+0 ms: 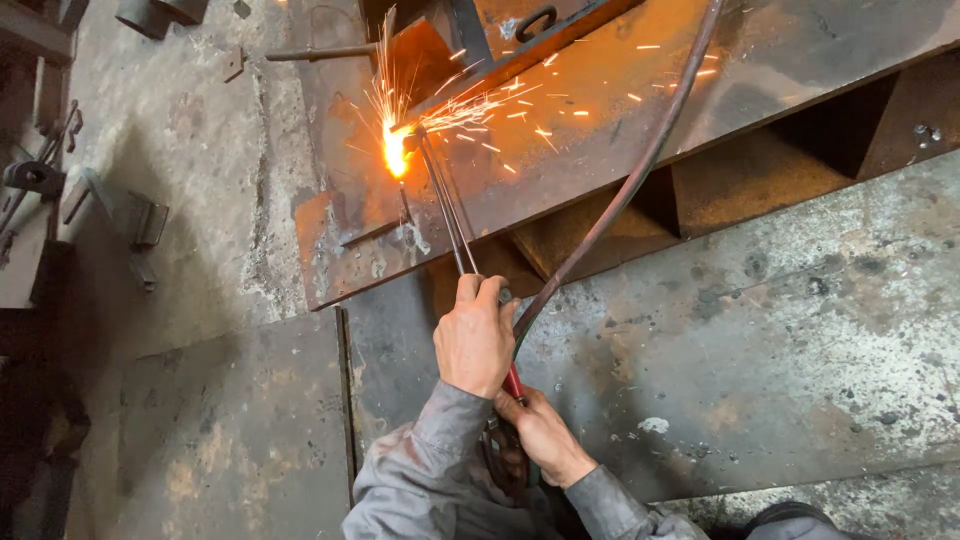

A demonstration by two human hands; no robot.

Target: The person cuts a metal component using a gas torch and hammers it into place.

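Both my hands hold a cutting torch [447, 205] with long thin metal tubes. My left hand [472, 338] grips the tubes near their lower end. Just behind it, my right hand [541, 432] is closed around the red-handled grip. The torch tip touches a rusty steel plate [600, 120], where a bright orange flame [395, 148] burns and sparks fly to the right and upward. A dark hose [640, 165] curves from the handle up to the top right, across the plate.
The rusty plate lies tilted on steel box sections [760, 170] over grey, stained steel sheets [780, 330]. A metal rod [320, 52] lies at the top. Dirty concrete floor [190, 150] and metal parts [140, 220] are on the left.
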